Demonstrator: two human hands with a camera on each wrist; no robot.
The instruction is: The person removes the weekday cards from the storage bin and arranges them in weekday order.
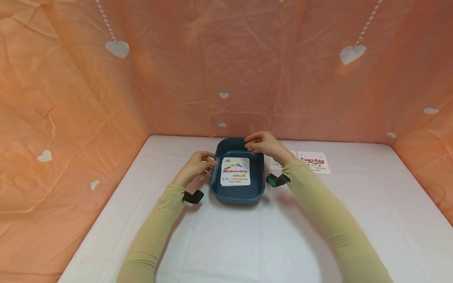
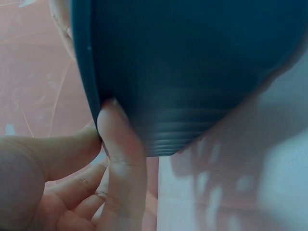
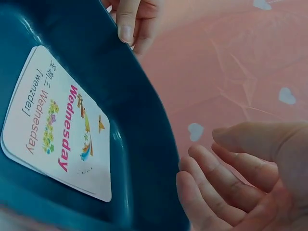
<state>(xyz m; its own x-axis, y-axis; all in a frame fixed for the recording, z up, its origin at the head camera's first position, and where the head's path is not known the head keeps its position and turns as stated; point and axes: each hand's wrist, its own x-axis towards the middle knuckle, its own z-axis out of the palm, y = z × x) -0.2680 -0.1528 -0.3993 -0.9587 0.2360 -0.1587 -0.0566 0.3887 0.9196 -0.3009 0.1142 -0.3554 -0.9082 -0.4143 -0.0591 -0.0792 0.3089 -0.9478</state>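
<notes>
A dark blue plastic tray (image 1: 236, 193) stands on the white table with a small stack of cards inside; the top card (image 1: 235, 171) reads "Wednesday". My left hand (image 1: 197, 167) pinches the tray's left rim between thumb and finger, as the left wrist view shows at the tray wall (image 2: 168, 72). Over the tray's far right corner is my right hand (image 1: 265, 146), with its fingers loosely bent and nothing between them. In the right wrist view the right hand's fingertips (image 3: 186, 180) are at the tray's edge; whether they touch it I cannot tell.
A "Tuesday" card (image 1: 314, 162) lies flat on the table, right of the tray. Beside it another card (image 1: 276, 163) is partly hidden by the right hand and forearm. An orange cloth with white hearts (image 1: 223, 95) hangs behind the table and at both sides.
</notes>
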